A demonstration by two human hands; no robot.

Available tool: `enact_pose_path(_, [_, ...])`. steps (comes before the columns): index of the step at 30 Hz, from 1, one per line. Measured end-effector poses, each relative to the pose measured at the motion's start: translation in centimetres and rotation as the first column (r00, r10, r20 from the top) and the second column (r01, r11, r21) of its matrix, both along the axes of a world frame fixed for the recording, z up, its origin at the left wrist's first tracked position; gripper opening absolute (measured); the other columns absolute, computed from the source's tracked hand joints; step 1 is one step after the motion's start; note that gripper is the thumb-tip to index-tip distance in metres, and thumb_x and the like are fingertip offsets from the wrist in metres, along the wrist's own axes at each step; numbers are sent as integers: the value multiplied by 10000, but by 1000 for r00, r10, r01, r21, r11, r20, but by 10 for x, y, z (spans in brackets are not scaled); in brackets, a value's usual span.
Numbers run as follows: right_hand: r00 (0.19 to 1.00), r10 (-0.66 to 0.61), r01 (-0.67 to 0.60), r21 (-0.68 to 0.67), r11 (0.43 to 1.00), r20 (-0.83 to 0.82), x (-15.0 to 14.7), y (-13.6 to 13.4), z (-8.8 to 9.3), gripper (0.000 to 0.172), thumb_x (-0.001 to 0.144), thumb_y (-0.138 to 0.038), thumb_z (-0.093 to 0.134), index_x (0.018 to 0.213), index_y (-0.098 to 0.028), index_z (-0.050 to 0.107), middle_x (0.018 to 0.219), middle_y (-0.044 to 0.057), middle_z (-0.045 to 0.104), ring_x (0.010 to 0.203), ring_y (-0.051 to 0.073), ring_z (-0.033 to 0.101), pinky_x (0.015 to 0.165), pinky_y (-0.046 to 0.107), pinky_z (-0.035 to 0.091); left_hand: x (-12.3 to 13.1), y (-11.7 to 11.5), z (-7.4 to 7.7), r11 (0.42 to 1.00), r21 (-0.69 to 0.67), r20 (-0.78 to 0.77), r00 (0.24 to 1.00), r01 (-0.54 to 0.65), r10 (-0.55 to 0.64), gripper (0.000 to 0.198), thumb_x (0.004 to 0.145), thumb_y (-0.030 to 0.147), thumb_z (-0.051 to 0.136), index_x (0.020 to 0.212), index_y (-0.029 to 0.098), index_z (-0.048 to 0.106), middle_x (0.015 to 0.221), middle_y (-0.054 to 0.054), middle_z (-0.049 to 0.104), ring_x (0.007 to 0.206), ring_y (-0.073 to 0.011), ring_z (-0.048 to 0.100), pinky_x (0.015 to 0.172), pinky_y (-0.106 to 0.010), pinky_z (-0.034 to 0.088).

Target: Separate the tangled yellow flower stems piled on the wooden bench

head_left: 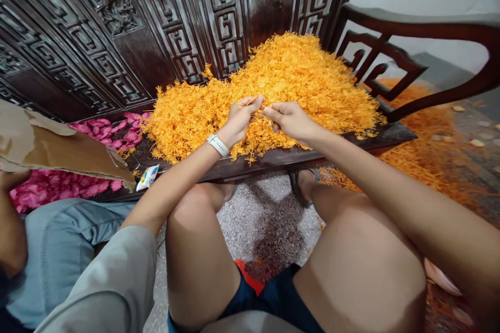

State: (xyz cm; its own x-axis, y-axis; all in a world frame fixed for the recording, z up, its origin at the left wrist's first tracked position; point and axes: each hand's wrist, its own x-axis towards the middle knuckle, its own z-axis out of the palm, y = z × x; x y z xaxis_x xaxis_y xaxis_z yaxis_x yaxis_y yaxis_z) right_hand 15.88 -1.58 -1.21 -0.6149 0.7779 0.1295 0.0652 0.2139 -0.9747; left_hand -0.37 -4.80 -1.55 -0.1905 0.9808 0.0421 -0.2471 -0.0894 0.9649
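Observation:
A large heap of small, stringy yellow-orange artificial flower pieces covers the dark wooden bench. Over its front part, my two hands meet almost fingertip to fingertip. My left hand, with a white band on the wrist, is closed in a pinch; a thin orange flower piece shows at its thumb and fingertips. My right hand is also pinched shut, palm down. What its fingertips grip is too small and too close to the orange heap to make out.
Pink flower pieces lie on the bench at left, beside a cardboard box and a small white packet. Another person in jeans sits at my left. A curved wooden armrest stands at right; orange strands cover the floor beyond.

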Motion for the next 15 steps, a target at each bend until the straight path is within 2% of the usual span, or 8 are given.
enact_pose_path(2, [999,-10,8,53,999,37,-3,1,-1,524,969,-654,680,732,-214,521,572,-36,410,524,111,351,533,292,268,-1,2,2,999,-19,39,999,-31,32,239,876,249,856,763,187,655,754,10,600,646,-84,500,590,-264,357])
enact_pose_path(4, [993,-34,13,184,983,109,-9,0,1,526,1001,-607,650,687,-212,504,571,-27,401,545,116,337,555,301,259,-2,5,4,993,-67,93,990,-102,108,214,873,129,800,750,181,632,743,15,590,608,-73,462,551,-263,323])
enact_pose_path(8, [948,-119,-39,479,877,295,-19,-9,12,486,1031,-379,622,622,-211,418,572,0,427,591,139,376,612,325,271,-7,12,8,962,-185,170,957,-202,234,262,844,-36,639,714,175,555,716,30,551,518,-44,346,480,-251,223])
enact_pose_path(11, [916,-170,-69,561,825,364,-20,-12,20,380,1019,-240,559,656,-217,449,573,18,454,582,161,389,630,343,266,-4,15,10,964,-158,192,951,-213,242,274,858,-47,601,707,171,531,718,30,547,505,-34,314,460,-238,182])
enact_pose_path(15, [882,-251,-63,628,776,399,-16,-18,27,270,984,-181,553,717,-216,537,554,22,445,563,176,380,633,351,247,-3,21,12,964,-120,178,950,-237,255,279,896,0,648,710,174,536,704,29,555,516,-39,358,454,-233,207])
